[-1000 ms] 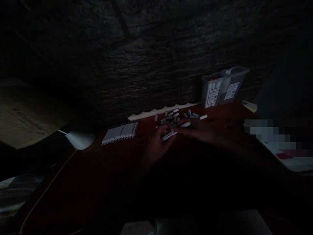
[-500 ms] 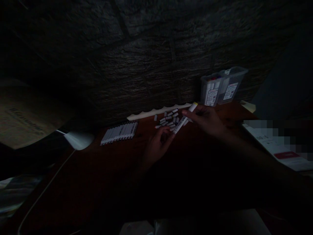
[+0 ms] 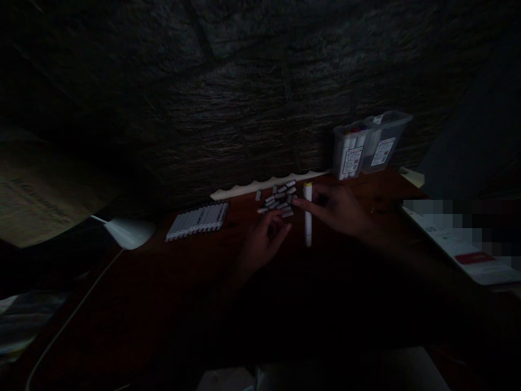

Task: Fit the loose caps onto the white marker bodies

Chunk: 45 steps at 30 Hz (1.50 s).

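Observation:
My right hand (image 3: pixel 340 210) grips a white marker (image 3: pixel 308 220) with a yellow end at the top, which points nearly straight up and down in my view. My left hand (image 3: pixel 264 241) is curled loosely with thumb and index finger apart, and nothing shows between them. Its fingertips are close to a pile of small marker caps (image 3: pixel 279 196); whether they touch is too dark to tell. On the left, several white markers (image 3: pixel 198 221) lie side by side in a row on the brown table (image 3: pixel 240 217).
Two clear plastic containers (image 3: pixel 382 146) stand against the dark stone-textured wall (image 3: pixel 244 108), one with markers (image 3: pixel 348 152) in it. A wavy-edged pale strip (image 3: pixel 260 187) runs along the wall. A white cone-shaped object (image 3: pixel 132 233) with a cable sits left. A white box (image 3: pixel 459 244) lies right.
The marker has left my left fingertips and swung from slanted to nearly vertical in my right hand. My left hand has stayed about in place, with its fingers now apart.

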Each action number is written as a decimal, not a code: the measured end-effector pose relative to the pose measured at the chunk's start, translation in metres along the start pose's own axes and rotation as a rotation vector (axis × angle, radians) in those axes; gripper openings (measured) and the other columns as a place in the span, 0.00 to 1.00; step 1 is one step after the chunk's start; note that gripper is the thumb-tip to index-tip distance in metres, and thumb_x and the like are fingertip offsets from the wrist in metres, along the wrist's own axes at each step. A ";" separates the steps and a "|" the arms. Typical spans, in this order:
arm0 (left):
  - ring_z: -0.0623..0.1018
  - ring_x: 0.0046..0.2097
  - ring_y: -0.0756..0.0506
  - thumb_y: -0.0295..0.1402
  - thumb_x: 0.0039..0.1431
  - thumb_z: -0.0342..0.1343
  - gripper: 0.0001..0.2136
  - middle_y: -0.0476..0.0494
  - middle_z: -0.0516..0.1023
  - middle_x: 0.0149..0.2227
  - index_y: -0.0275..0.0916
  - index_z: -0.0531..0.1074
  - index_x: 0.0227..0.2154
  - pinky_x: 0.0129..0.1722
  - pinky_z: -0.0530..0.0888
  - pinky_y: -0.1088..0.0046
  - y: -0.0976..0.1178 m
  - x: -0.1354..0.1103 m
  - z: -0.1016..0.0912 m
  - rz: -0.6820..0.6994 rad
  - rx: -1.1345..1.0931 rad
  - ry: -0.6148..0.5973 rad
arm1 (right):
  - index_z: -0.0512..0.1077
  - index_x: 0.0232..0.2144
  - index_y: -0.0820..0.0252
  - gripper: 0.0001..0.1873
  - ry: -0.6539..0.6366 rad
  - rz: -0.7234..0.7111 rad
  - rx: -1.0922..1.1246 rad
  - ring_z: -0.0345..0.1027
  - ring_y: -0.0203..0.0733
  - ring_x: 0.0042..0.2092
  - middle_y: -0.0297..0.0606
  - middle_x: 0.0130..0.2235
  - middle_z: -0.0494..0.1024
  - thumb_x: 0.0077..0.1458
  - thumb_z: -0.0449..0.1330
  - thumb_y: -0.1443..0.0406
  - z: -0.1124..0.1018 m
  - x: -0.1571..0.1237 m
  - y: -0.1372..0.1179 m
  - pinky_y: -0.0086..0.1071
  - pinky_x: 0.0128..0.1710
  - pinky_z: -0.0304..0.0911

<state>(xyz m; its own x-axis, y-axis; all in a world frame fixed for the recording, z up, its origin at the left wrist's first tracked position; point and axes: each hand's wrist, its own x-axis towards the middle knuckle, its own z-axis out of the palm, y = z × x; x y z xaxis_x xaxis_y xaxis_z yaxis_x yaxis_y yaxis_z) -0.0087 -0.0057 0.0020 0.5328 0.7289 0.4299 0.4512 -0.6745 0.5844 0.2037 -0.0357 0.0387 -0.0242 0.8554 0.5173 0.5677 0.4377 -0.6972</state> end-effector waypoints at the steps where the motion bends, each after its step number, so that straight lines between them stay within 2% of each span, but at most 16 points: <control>1: 0.78 0.36 0.50 0.37 0.64 0.54 0.13 0.48 0.78 0.36 0.40 0.66 0.49 0.35 0.74 0.74 0.000 0.000 0.000 0.003 0.005 -0.001 | 0.76 0.31 0.62 0.19 -0.004 -0.008 -0.015 0.65 0.35 0.27 0.36 0.28 0.77 0.57 0.60 0.50 0.001 0.000 -0.001 0.30 0.27 0.56; 10: 0.78 0.37 0.49 0.36 0.63 0.55 0.13 0.47 0.78 0.37 0.39 0.66 0.49 0.37 0.74 0.74 -0.004 0.000 0.002 0.026 0.002 -0.013 | 0.73 0.32 0.63 0.18 -0.077 -0.100 0.030 0.66 0.35 0.30 0.37 0.30 0.77 0.62 0.55 0.54 0.010 -0.005 -0.008 0.29 0.30 0.56; 15: 0.78 0.37 0.49 0.37 0.63 0.55 0.14 0.47 0.78 0.36 0.39 0.66 0.49 0.38 0.75 0.72 -0.005 0.000 0.003 0.030 -0.017 -0.034 | 0.74 0.33 0.62 0.17 -0.033 -0.102 0.049 0.66 0.34 0.29 0.36 0.30 0.77 0.61 0.56 0.54 0.006 -0.004 -0.011 0.28 0.30 0.57; 20: 0.78 0.37 0.49 0.37 0.64 0.54 0.13 0.48 0.79 0.37 0.40 0.67 0.49 0.39 0.75 0.73 -0.004 0.000 0.002 0.030 -0.007 -0.071 | 0.74 0.32 0.62 0.16 -0.072 -0.098 0.067 0.65 0.34 0.29 0.35 0.29 0.76 0.61 0.57 0.55 0.006 -0.004 -0.011 0.29 0.30 0.57; 24: 0.78 0.39 0.49 0.36 0.64 0.54 0.12 0.47 0.79 0.39 0.40 0.67 0.49 0.39 0.74 0.73 -0.003 0.000 0.002 0.024 -0.013 -0.078 | 0.72 0.34 0.61 0.15 -0.127 -0.029 0.252 0.67 0.37 0.34 0.36 0.33 0.76 0.62 0.54 0.55 0.011 -0.004 -0.009 0.30 0.35 0.61; 27: 0.78 0.39 0.49 0.36 0.64 0.53 0.12 0.47 0.79 0.40 0.40 0.68 0.49 0.40 0.74 0.72 -0.004 0.000 0.002 0.031 -0.019 -0.092 | 0.71 0.36 0.60 0.15 -0.221 0.026 0.426 0.68 0.36 0.36 0.35 0.34 0.74 0.63 0.52 0.56 0.017 -0.005 -0.009 0.31 0.36 0.63; 30: 0.78 0.37 0.49 0.35 0.64 0.54 0.11 0.47 0.79 0.37 0.39 0.69 0.47 0.39 0.75 0.73 -0.006 0.000 0.003 0.045 -0.015 -0.087 | 0.72 0.36 0.59 0.15 -0.268 0.053 0.473 0.68 0.37 0.38 0.34 0.35 0.74 0.62 0.53 0.55 0.023 -0.008 -0.011 0.31 0.40 0.62; 32: 0.78 0.37 0.49 0.35 0.64 0.54 0.11 0.46 0.79 0.37 0.39 0.69 0.47 0.39 0.75 0.73 -0.007 0.000 0.003 0.050 -0.016 -0.091 | 0.72 0.33 0.59 0.18 -0.269 0.095 0.494 0.67 0.35 0.36 0.33 0.32 0.73 0.62 0.53 0.52 0.025 -0.009 -0.013 0.31 0.38 0.61; 34: 0.78 0.38 0.49 0.36 0.64 0.54 0.12 0.46 0.79 0.38 0.40 0.68 0.48 0.40 0.75 0.73 -0.007 0.000 0.003 0.044 -0.017 -0.109 | 0.70 0.27 0.59 0.23 -0.252 0.162 0.519 0.63 0.33 0.29 0.31 0.26 0.69 0.61 0.51 0.48 0.024 -0.010 -0.015 0.29 0.31 0.57; 36: 0.79 0.39 0.48 0.37 0.64 0.54 0.13 0.46 0.79 0.38 0.41 0.68 0.49 0.41 0.75 0.72 -0.006 0.000 0.003 0.029 -0.008 -0.127 | 0.64 0.20 0.59 0.30 -0.228 0.222 0.544 0.56 0.31 0.23 0.29 0.20 0.62 0.60 0.47 0.43 0.022 -0.009 -0.015 0.29 0.25 0.52; 38: 0.79 0.40 0.48 0.38 0.64 0.53 0.13 0.46 0.79 0.39 0.41 0.67 0.49 0.42 0.75 0.71 -0.005 0.000 0.003 0.017 -0.006 -0.141 | 0.60 0.17 0.58 0.34 -0.211 0.264 0.571 0.51 0.31 0.20 0.28 0.17 0.58 0.60 0.40 0.40 0.020 -0.009 -0.014 0.30 0.21 0.47; 40: 0.79 0.41 0.48 0.38 0.64 0.53 0.13 0.46 0.79 0.40 0.41 0.67 0.50 0.42 0.74 0.71 -0.005 0.000 0.003 0.014 -0.013 -0.153 | 0.60 0.17 0.58 0.35 -0.207 0.274 0.590 0.49 0.31 0.19 0.28 0.16 0.56 0.61 0.37 0.39 0.019 -0.008 -0.012 0.30 0.20 0.45; 45: 0.78 0.41 0.47 0.39 0.64 0.53 0.13 0.46 0.79 0.39 0.41 0.68 0.49 0.44 0.74 0.69 -0.004 0.000 0.003 0.003 -0.003 -0.159 | 0.60 0.18 0.57 0.32 -0.217 0.287 0.701 0.47 0.31 0.17 0.27 0.15 0.56 0.61 0.42 0.41 0.022 -0.009 -0.009 0.30 0.18 0.43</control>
<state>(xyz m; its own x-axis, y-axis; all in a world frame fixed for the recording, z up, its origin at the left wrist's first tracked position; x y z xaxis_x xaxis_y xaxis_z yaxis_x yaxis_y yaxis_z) -0.0086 -0.0027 -0.0023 0.6410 0.6987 0.3176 0.4472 -0.6763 0.5853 0.1807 -0.0410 0.0291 -0.1566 0.9648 0.2113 -0.0740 0.2019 -0.9766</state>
